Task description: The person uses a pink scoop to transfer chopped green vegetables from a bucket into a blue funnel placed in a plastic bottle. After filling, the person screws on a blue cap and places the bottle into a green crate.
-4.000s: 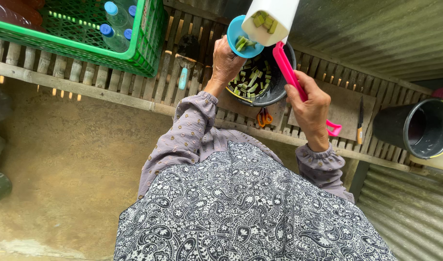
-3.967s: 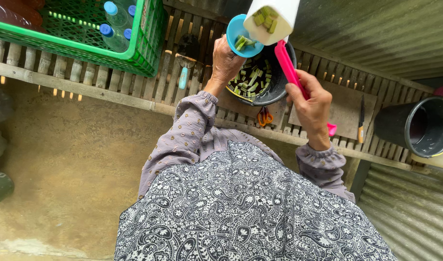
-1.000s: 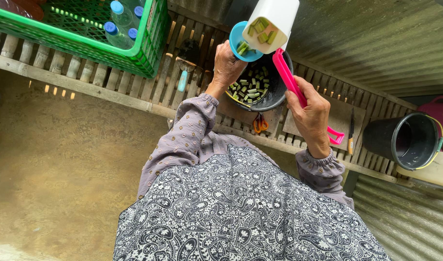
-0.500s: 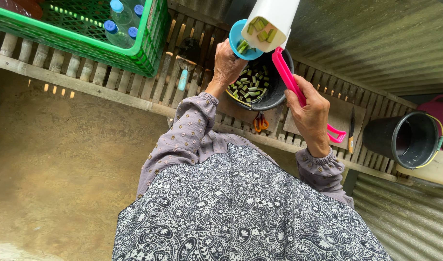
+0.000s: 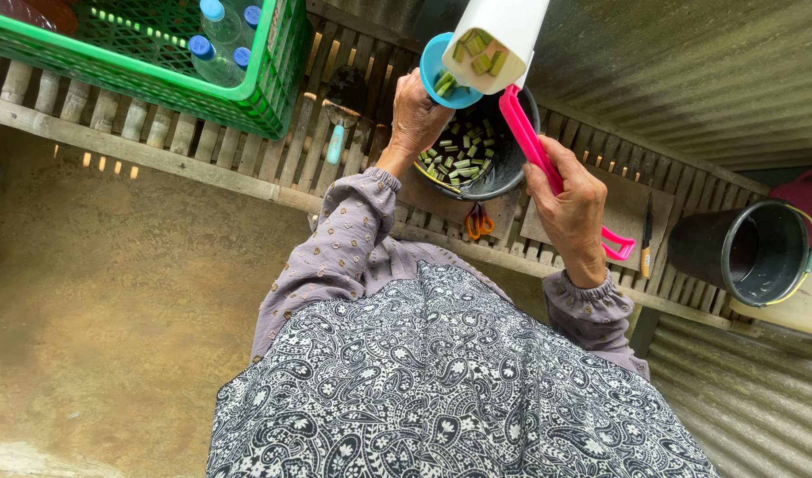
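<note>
My right hand grips the pink handle of a white scoop-like container, tilted over a dark bowl that holds several cut green vegetable pieces. More green pieces sit at the mouth of the white container. My left hand holds a small blue cup or lid at that mouth, above the bowl's rim. The bowl rests on a slatted wooden rack.
A green crate with blue-capped bottles stands at the rack's left. Orange-handled scissors lie below the bowl, a small brush to its left. A board, a knife and a black bucket are at the right, beside corrugated metal.
Over four seconds the view shifted slightly right and down. Both hands keep their grips; the white container stays tilted over the bowl, with green pieces in the bowl showing more clearly.
</note>
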